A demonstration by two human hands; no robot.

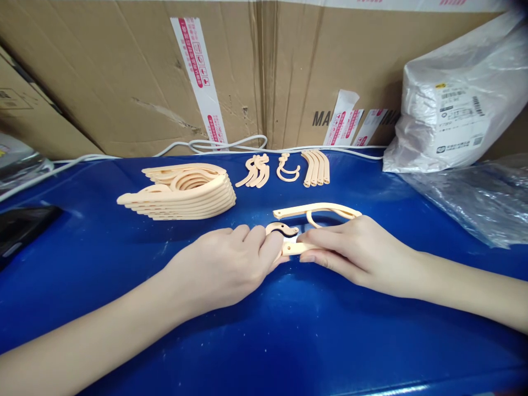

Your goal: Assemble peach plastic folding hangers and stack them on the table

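Observation:
My left hand (231,261) is closed around a cream plastic curved piece (275,226) with a small hole; most of it is hidden by my fingers. Pinched between the thumb and fingers of my right hand (363,250) is a cream plastic hanger arm (293,249), its holed end pointing left and close against my left fingertips. I cannot tell whether the two pieces are joined. Just behind my right hand, another cream hanger arm (295,210) with a curved inner strip shows, partly covered by my fingers.
A stack of cream hangers (181,201) lies left on the blue table (264,341). Behind are small S-shaped pieces (258,171), hooks (289,173) and curved strips (317,168). A white cable (231,146), cardboard boxes (136,66), plastic-wrapped package (449,110) and dark phone-like object (25,231) surround them.

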